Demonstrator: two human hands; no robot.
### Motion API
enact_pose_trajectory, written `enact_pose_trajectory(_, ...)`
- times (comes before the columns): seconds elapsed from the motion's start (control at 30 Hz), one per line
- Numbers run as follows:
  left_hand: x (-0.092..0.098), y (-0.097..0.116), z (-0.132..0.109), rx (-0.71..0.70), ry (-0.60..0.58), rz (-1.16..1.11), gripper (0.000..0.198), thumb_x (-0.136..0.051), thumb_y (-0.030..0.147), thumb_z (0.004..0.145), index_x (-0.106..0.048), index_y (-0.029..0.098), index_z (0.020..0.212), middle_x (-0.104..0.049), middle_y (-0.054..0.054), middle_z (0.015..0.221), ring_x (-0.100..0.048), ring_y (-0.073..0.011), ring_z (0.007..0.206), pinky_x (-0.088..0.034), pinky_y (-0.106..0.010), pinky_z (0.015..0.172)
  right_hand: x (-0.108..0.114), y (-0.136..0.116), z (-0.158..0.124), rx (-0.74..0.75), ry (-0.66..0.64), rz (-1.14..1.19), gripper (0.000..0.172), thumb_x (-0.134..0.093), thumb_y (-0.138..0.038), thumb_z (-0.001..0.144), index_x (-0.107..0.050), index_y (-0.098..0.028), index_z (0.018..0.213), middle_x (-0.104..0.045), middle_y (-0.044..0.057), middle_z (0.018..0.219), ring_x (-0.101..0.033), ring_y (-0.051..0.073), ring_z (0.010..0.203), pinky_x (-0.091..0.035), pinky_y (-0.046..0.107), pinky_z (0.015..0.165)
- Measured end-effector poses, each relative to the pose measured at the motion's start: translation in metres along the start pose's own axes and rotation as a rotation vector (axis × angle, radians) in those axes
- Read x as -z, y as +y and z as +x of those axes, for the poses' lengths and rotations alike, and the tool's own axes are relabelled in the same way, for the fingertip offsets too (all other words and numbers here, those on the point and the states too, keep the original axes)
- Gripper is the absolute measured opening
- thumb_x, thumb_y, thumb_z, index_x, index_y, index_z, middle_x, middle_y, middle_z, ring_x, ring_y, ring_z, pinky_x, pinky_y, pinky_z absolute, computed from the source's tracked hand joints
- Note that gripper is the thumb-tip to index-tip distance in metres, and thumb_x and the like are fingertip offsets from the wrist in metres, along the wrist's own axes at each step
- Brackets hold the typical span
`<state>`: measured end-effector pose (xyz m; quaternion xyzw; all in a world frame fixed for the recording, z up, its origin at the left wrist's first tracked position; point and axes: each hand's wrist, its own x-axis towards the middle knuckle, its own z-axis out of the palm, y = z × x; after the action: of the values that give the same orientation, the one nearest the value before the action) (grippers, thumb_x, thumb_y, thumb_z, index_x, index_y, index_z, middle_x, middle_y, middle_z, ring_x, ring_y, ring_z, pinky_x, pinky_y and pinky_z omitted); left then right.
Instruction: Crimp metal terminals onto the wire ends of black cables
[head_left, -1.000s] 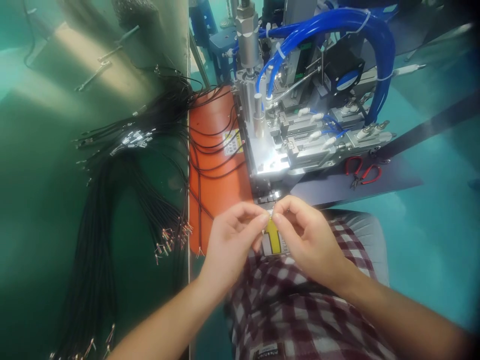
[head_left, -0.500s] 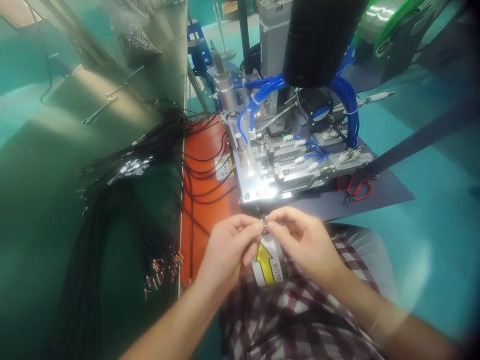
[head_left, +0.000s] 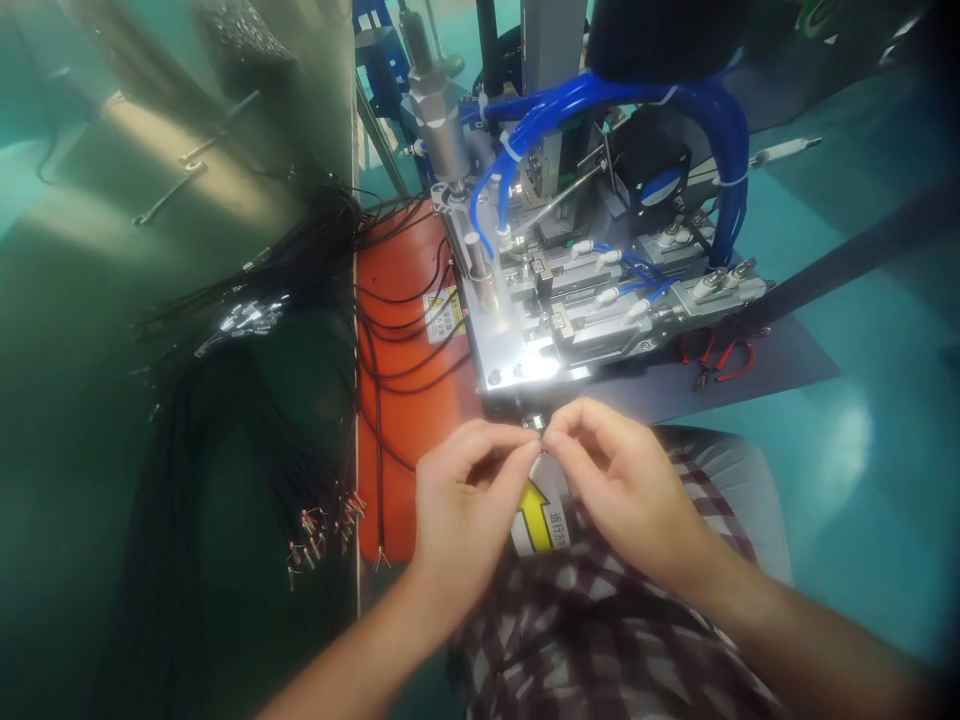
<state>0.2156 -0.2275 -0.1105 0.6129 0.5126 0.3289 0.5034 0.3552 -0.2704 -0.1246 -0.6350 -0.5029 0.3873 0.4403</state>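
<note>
Head cam's got me looking down on the left hand [head_left: 472, 490] and right hand [head_left: 619, 475], the fingers [head_left: 501, 437] of each pinched thumb to index on a tiny piece [head_left: 543, 446] where the tips meet, too small for me to make out. That's just in front of the machine [head_left: 517, 350], with a yellow arrow [head_left: 535, 525] showing between my wrists. Black cables [head_left: 322, 240] trail over an orange surface [head_left: 439, 415] on the left, and red-handled pliers [head_left: 706, 373] lie off right.

The left hand [head_left: 466, 500] and right hand [head_left: 628, 480] face closely, fingers [head_left: 504, 437] pinched.
</note>
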Motion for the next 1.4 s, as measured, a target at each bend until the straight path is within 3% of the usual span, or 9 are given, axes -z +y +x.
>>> enact_pose_trajectory(0.17,0.004,-0.001,0.003,0.139,-0.045,-0.026,0.006,-0.071,0.022,0.077,-0.074,0.018,0.075,-0.074,-0.003,0.077,-0.065,-0.0157,0.072,-0.051,-0.021,0.066,-0.003,0.003,0.001,-0.071,-0.012,0.059,0.016,-0.051,-0.025,0.093,-0.054,-0.02,0.077,-0.054,-0.002,0.069,-0.049,0.013,0.062,-0.039,0.025,0.058)
enact_pose_trajectory(0.33,0.005,-0.003,0.005,0.156,-0.066,-0.024,0.009,-0.07,0.026,0.078,-0.074,0.018,0.077,-0.075,-0.003,0.08,-0.066,-0.0175,0.075,-0.051,-0.022,0.067,-0.003,0.003,0.003,-0.143,-0.052,0.175,0.017,-0.052,-0.028,0.092,-0.054,-0.019,0.078,-0.052,-0.003,0.066,-0.046,0.011,0.057,-0.039,0.024,0.053)
enact_pose_trajectory(0.5,0.005,-0.001,0.003,0.078,-0.095,0.062,0.009,-0.068,0.024,0.079,-0.074,0.017,0.079,-0.074,-0.003,0.08,-0.065,-0.0165,0.074,-0.05,-0.022,0.068,-0.001,0.002,-0.001,-0.07,-0.016,0.064,0.016,-0.05,-0.025,0.093,-0.054,-0.019,0.078,-0.056,-0.001,0.072,-0.051,0.014,0.065,-0.042,0.026,0.06)
enact_pose_trajectory(0.63,0.006,0.002,0.003,0.143,-0.132,-0.002,0.01,-0.069,0.024,0.078,-0.073,0.015,0.076,-0.072,-0.003,0.076,-0.063,-0.0145,0.07,-0.049,-0.02,0.064,-0.003,0.0,-0.003,-0.012,0.024,0.014,0.015,-0.051,-0.023,0.092,-0.054,-0.019,0.078,-0.057,0.0,0.075,-0.052,0.014,0.066,-0.041,0.025,0.057)
enact_pose_trajectory(0.77,0.005,-0.001,0.002,0.278,-0.12,-0.257,0.014,-0.072,0.03,0.076,-0.07,0.015,0.078,-0.069,-0.002,0.074,-0.06,-0.0116,0.064,-0.048,-0.019,0.059,-0.003,-0.005,0.001,-0.221,-0.089,0.288,0.019,-0.053,-0.028,0.091,-0.051,-0.02,0.074,-0.045,-0.006,0.057,-0.039,0.009,0.046,-0.034,0.02,0.042)
enact_pose_trajectory(0.87,0.004,-0.004,0.001,0.339,-0.111,-0.312,0.017,-0.074,0.032,0.075,-0.068,0.015,0.076,-0.065,-0.001,0.067,-0.054,-0.0086,0.056,-0.044,-0.016,0.051,0.0,-0.009,0.005,-0.316,-0.139,0.409,0.019,-0.056,-0.031,0.088,-0.052,-0.019,0.073,-0.04,-0.008,0.049,-0.035,0.007,0.04,-0.03,0.018,0.037)
enact_pose_trajectory(1.07,0.007,-0.003,0.0,0.362,-0.086,-0.275,0.017,-0.071,0.033,0.077,-0.067,0.017,0.076,-0.052,0.005,0.052,-0.04,-0.0036,0.041,-0.032,-0.014,0.039,0.005,-0.007,0.006,-0.274,-0.063,0.32,0.017,-0.06,-0.033,0.084,-0.061,-0.017,0.078,-0.042,-0.006,0.05,-0.036,0.008,0.043,-0.03,0.019,0.038)
enact_pose_trajectory(1.4,0.005,-0.008,0.001,0.358,-0.1,-0.265,0.018,-0.071,0.034,0.078,-0.066,0.016,0.075,-0.053,0.004,0.056,-0.043,-0.0048,0.046,-0.034,-0.014,0.042,-0.002,-0.005,0.003,-0.307,-0.086,0.361,0.019,-0.061,-0.035,0.081,-0.057,-0.018,0.074,-0.043,-0.007,0.048,-0.036,0.008,0.04,-0.031,0.018,0.036)
